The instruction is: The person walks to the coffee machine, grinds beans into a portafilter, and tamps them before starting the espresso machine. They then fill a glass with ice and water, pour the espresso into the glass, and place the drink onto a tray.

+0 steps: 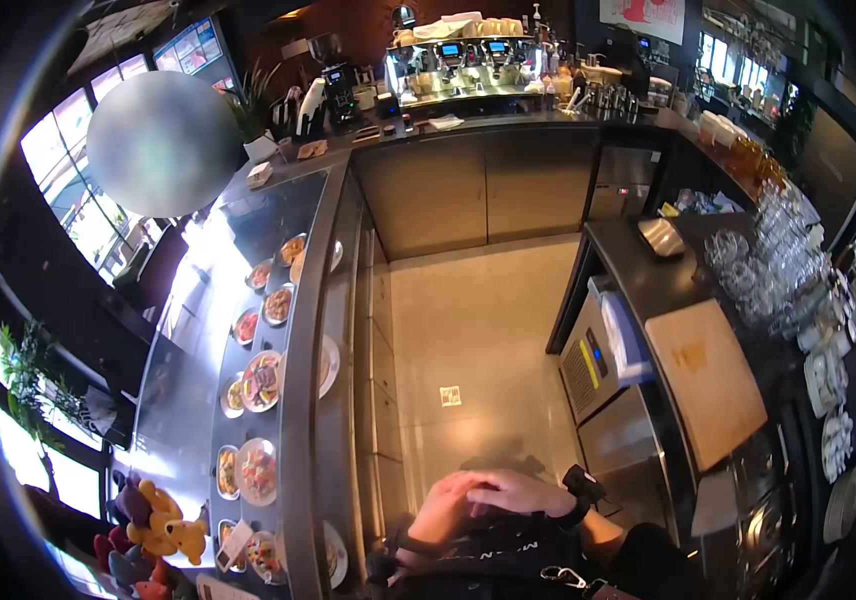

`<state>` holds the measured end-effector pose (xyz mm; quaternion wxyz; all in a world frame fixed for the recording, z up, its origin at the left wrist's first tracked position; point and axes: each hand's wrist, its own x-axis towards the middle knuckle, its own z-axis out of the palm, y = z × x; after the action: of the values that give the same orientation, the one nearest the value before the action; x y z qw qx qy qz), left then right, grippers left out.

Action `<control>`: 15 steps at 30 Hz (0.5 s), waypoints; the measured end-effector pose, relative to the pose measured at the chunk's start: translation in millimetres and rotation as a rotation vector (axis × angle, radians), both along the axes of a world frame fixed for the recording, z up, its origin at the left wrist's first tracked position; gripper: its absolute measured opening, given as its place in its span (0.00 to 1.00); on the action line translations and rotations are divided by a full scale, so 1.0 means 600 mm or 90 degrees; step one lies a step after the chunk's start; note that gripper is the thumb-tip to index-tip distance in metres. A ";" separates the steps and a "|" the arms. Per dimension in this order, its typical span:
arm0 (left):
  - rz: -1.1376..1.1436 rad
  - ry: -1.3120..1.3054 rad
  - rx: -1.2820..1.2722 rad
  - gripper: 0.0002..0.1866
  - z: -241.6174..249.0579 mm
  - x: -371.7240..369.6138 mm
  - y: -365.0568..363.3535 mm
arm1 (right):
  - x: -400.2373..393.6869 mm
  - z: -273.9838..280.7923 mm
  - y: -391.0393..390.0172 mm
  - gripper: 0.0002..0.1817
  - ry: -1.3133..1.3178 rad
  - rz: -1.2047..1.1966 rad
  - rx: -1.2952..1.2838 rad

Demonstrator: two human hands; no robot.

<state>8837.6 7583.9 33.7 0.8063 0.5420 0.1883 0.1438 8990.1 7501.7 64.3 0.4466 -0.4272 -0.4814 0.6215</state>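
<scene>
both hands folded low against a dark apron (508, 560), nearest the lens. right hand (520, 492) lies over left hand (445, 510), fingers flat and loosely together, gripping nothing; left fingers curled under it, empty as far as shows. black watch (580, 490) on the right wrist. past the fingertips: bare floor (468, 330) with a small pale sticker (451, 396). left of the fingers: glass case (293, 330) with plated food (262, 380). right of the fingers: steel fridge (598, 370), then a wooden board (705, 380) and glasses (763, 260) on the counter. far beyond: espresso machine (460, 62). judgement: resting stance; best kept with hands close to the body, clear of the case and counter edge.
</scene>
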 end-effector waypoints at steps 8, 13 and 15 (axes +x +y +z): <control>0.102 0.099 -0.423 0.13 -0.033 0.266 0.220 | 0.232 -0.044 0.194 0.16 -0.033 -0.221 -0.084; 0.020 0.048 0.041 0.09 -0.099 0.386 0.433 | 0.385 -0.100 0.360 0.17 0.060 -0.249 -0.127; 0.003 0.009 0.425 0.07 -0.073 0.438 0.535 | 0.475 -0.117 0.446 0.16 0.008 -0.274 -0.208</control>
<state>9100.3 7905.2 -10.0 0.5827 0.7766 0.1380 0.1956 9274.9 7769.3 -6.0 0.4962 -0.5824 -0.2704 0.5843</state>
